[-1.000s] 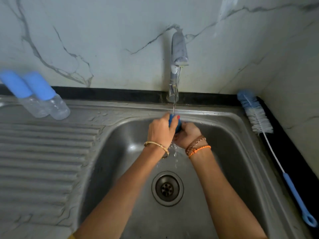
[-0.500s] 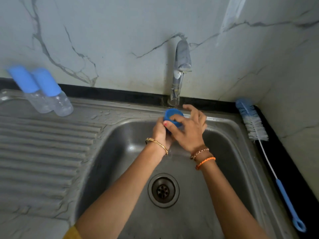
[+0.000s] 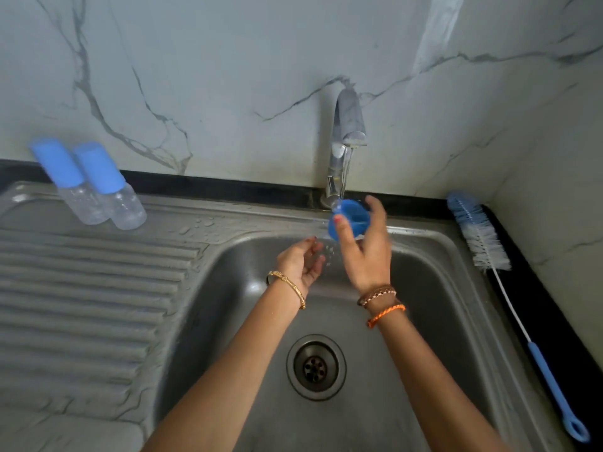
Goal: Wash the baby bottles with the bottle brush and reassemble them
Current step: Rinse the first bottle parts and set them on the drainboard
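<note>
My right hand (image 3: 365, 252) grips a blue bottle cap (image 3: 347, 221) under the thin stream running from the tap (image 3: 347, 138). My left hand (image 3: 301, 262) hangs just below and to the left of the cap, palm up, fingers loosely curled, holding nothing. Water drops fall between the two hands. Two clear baby bottles (image 3: 107, 203) with blue caps stand close together at the back left of the draining board. The bottle brush (image 3: 483, 243), with white and blue bristles and a blue handle, lies along the sink's right edge.
The steel sink basin (image 3: 248, 321) has a drain (image 3: 316, 367) at its middle. A ribbed draining board (image 3: 81, 288) spreads to the left. A marble wall stands behind and to the right, with a black counter strip under the brush.
My left hand has let go of the cap and dropped away to the lower left. My right hand alone now holds the cap, lifted higher under the stream.
</note>
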A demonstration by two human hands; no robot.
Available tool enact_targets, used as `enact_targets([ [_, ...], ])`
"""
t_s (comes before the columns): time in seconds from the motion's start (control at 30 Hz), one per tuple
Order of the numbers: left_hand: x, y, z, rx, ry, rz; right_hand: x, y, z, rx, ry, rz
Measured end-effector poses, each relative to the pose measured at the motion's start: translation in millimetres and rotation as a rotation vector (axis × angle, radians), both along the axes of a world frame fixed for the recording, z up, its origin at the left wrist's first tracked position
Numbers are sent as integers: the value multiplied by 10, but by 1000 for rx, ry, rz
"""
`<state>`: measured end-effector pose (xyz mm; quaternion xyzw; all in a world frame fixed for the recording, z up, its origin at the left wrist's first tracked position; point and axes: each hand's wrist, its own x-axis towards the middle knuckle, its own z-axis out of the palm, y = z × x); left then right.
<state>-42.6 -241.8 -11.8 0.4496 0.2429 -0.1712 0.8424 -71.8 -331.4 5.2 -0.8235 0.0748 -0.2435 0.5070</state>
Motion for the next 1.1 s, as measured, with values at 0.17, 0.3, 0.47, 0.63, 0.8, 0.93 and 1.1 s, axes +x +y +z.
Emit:
enact_targets([
  [0.17,-28,43,-27,27,61,36,72,121,46,189,92,-4],
  [0.3,-64,59,-29,-4,24,59,114,98,88,49,113,-21],
  [0.47,-82,-45,87,16,-169,19,116,13,149,676,222,-134],
  [0.63,14,-207,299,587,-527,-137,154,-58,55,1623,484,23],
  [0.8,121,-217,162,1003,-751,-129,244,36,143,1402,497,47],
  [0.93,57,-143,57,118,-268,38,315,169,77,295,418,-13],
  [1.1,-21,11,73,-341,-90,-57,50,126,-58,39,36,39],
])
